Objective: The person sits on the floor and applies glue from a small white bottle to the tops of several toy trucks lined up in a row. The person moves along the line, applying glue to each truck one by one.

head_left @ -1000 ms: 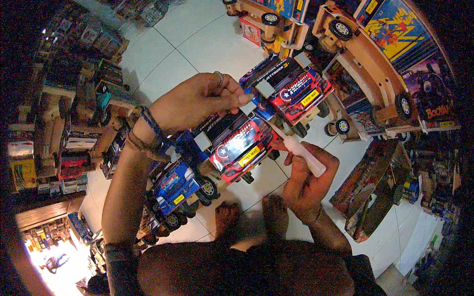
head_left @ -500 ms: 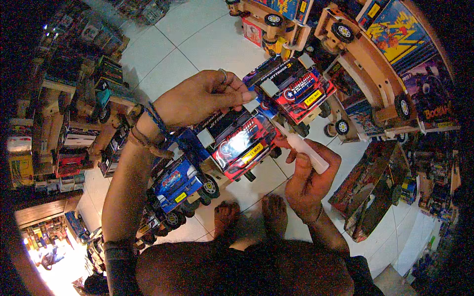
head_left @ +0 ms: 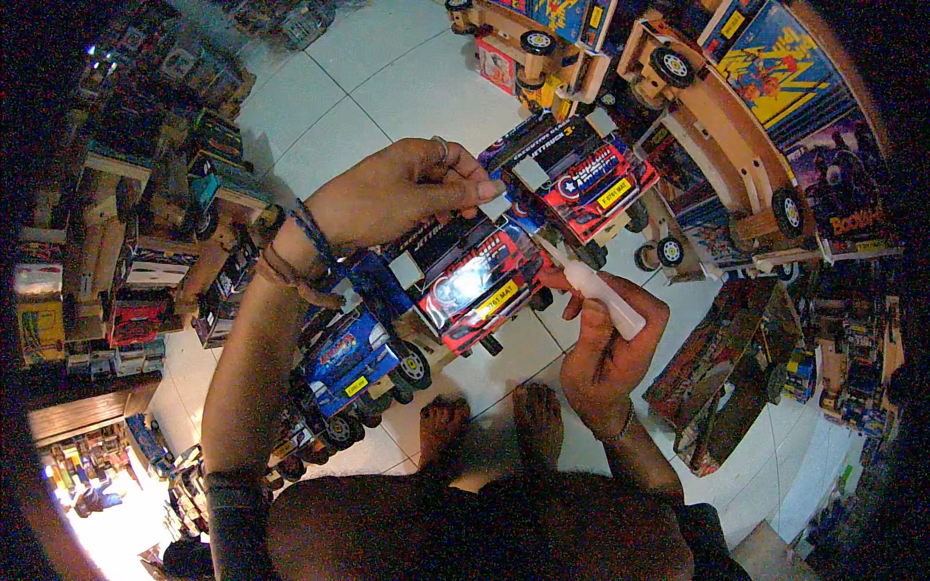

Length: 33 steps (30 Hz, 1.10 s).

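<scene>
My left hand reaches over a toy truck with a red front, black windscreen and yellow plate. Its thumb and fingers pinch a small white rectangular piece at the truck's upper right corner. A similar white piece sits at the other upper corner. Held in my right hand is a white tapered tube, perhaps a glue bottle, its narrow end pointing at the truck's right side. Beyond stands a matching red toy truck with two white pieces; a blue toy truck stands nearer, left.
Wooden toy trucks with black wheels lie stacked at the right, and more toy trucks crowd the left. A long dark truck body rests on the white tiled floor. My bare feet stand close below the trucks.
</scene>
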Tool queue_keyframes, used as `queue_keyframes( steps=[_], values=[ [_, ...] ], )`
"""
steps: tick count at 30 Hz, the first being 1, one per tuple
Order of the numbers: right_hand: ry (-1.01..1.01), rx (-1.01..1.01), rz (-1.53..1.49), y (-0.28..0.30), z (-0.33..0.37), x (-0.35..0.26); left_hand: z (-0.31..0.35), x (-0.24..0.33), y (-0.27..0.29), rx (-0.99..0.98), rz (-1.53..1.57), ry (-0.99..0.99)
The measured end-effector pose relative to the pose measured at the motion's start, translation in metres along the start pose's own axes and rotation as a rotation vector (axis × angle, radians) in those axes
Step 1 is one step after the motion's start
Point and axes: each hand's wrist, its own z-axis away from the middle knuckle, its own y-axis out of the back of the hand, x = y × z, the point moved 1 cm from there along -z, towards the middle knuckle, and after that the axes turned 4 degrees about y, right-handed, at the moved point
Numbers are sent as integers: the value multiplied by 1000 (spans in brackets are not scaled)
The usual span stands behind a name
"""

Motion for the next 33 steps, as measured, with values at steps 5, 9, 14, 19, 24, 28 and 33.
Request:
queue_keyframes(
  steps=[5,9,14,19,24,28,33],
  values=[
    [-39,-23,-4,4,6,-5,-4,-2,-1,-9,21,-98],
    [-3,-58,48,8,8,-6,-1,0,-2,-4,22,-32],
    [12,-128,-25,11,5,-13,1,7,-4,3,21,-22],
    [-9,-175,-32,10,3,-16,1,6,-4,20,29,11],
    [-12,-217,-56,12,3,-14,-2,3,-7,21,74,-76],
    [-9,-212,-30,13,3,-13,-2,1,-5,13,62,-30],
    [-18,-91,70,11,4,-10,-5,-2,-4,27,12,14]
  ],
)
